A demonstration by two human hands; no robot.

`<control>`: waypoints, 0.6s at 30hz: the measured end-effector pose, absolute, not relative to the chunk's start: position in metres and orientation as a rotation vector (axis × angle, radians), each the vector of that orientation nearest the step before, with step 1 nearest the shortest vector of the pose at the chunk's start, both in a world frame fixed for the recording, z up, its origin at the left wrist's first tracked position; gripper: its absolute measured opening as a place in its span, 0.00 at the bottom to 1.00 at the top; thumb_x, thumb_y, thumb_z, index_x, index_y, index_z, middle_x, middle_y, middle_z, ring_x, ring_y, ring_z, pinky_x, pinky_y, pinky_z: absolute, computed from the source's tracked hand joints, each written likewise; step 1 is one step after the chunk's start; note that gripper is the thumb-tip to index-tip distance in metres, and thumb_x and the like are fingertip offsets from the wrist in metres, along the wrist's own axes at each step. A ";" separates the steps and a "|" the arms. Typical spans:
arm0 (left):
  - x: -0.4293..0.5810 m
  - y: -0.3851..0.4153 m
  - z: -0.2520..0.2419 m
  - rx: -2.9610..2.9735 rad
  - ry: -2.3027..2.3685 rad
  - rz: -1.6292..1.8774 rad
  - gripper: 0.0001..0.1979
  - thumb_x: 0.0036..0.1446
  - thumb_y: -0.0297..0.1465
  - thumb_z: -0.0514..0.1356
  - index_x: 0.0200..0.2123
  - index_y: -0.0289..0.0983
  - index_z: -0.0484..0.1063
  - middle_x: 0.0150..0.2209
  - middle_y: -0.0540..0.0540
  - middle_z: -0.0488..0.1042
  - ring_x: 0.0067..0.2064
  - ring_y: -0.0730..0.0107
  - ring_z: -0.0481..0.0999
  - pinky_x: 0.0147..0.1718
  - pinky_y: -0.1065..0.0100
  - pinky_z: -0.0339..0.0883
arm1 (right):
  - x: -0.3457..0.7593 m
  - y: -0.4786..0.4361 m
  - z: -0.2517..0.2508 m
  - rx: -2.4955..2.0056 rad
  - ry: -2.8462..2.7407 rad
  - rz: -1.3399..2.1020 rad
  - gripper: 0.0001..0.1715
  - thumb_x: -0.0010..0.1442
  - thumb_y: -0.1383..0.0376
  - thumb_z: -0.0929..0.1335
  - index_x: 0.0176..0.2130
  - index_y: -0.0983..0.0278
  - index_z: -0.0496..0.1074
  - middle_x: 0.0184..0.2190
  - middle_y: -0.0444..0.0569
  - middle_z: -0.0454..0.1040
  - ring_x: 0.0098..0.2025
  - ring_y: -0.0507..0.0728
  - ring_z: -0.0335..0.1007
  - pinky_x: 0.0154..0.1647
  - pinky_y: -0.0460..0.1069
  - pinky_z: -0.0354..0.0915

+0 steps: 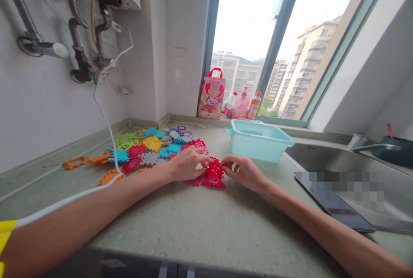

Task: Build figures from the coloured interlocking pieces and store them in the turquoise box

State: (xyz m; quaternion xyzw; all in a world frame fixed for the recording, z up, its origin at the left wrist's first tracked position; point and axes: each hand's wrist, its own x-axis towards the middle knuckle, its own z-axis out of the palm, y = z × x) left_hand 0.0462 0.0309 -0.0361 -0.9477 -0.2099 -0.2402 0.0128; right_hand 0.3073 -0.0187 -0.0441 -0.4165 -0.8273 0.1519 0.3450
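Note:
Between my two hands a small red structure of interlocking puzzle tiles (213,174) stands on the counter. My left hand (190,164) is closed on its left side, with the fingers bent and the thumb against it. From the right, my right hand (240,170) pinches its edge with thumb and fingertips. A heap of interlocking plastic tiles (152,143) in blue, green, orange, grey, purple and red lies to the left, beyond my left forearm. More red tiles lie partly hidden under my left hand.
A turquoise plastic basin (260,142) stands behind my right hand. A phone (332,202) lies at the edge of the steel sink (350,170). A white cable (105,118) runs across the left side. Bottles (241,106) and a red-handled bag (212,97) stand by the window.

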 end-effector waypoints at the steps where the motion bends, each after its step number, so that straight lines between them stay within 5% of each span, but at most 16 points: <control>1: 0.046 0.031 -0.036 -2.943 -0.667 -0.747 0.05 0.60 0.26 0.66 0.40 0.39 0.80 0.38 0.45 0.78 0.41 0.63 0.78 0.44 0.64 0.69 | 0.307 -0.019 -0.044 -1.086 -2.147 0.384 0.09 0.64 0.64 0.68 0.38 0.63 0.79 0.31 0.46 0.80 0.29 0.52 0.71 0.32 0.47 0.67; 8: 0.046 0.038 -0.039 -2.964 -0.574 -0.741 0.07 0.64 0.28 0.64 0.43 0.39 0.81 0.38 0.45 0.77 0.40 0.65 0.77 0.42 0.67 0.68 | 0.307 -0.021 -0.045 -1.122 -2.107 0.363 0.07 0.62 0.65 0.68 0.38 0.62 0.78 0.32 0.46 0.80 0.31 0.53 0.72 0.33 0.47 0.66; 14: 0.045 0.040 -0.039 -3.010 -0.498 -0.764 0.06 0.62 0.25 0.64 0.37 0.39 0.82 0.37 0.46 0.77 0.40 0.65 0.76 0.43 0.68 0.67 | 0.305 -0.023 -0.041 -1.048 -2.063 0.817 0.14 0.64 0.56 0.70 0.37 0.65 0.78 0.31 0.46 0.78 0.32 0.53 0.70 0.33 0.47 0.64; 18: 0.044 0.043 -0.041 -3.045 -0.472 -0.817 0.06 0.63 0.26 0.64 0.37 0.39 0.83 0.37 0.46 0.78 0.40 0.66 0.77 0.42 0.68 0.68 | 0.304 -0.022 -0.042 -1.045 -2.029 0.792 0.13 0.62 0.57 0.72 0.38 0.65 0.78 0.32 0.47 0.78 0.33 0.53 0.68 0.34 0.47 0.63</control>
